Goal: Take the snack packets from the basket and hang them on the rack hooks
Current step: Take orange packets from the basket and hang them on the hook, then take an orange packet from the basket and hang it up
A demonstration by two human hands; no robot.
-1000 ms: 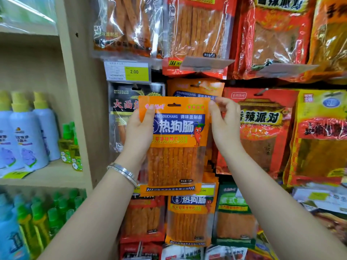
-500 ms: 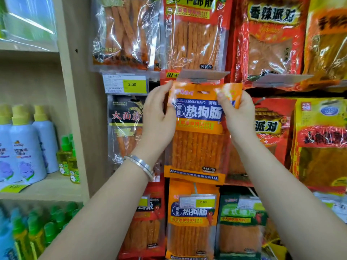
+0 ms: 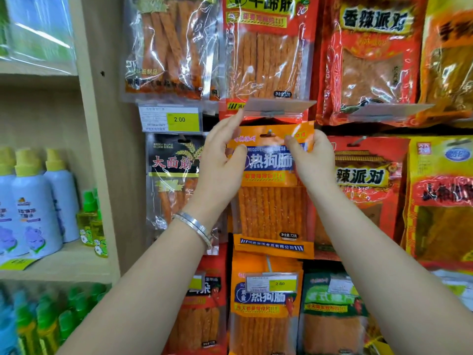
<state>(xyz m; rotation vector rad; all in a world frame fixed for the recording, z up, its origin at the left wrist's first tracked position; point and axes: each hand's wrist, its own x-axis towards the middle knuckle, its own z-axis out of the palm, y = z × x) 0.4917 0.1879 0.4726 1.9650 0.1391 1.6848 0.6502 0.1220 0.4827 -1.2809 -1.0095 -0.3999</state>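
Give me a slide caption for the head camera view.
Both hands, left and right, slip an orange snack packet onto a rack hook.

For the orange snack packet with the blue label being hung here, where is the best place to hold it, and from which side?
Hold the orange snack packet with the blue label by its flat top header, one grip on each upper corner, coming from the front. The left hand and right hand do so, leaving the punched hang hole between them clear for the hook.
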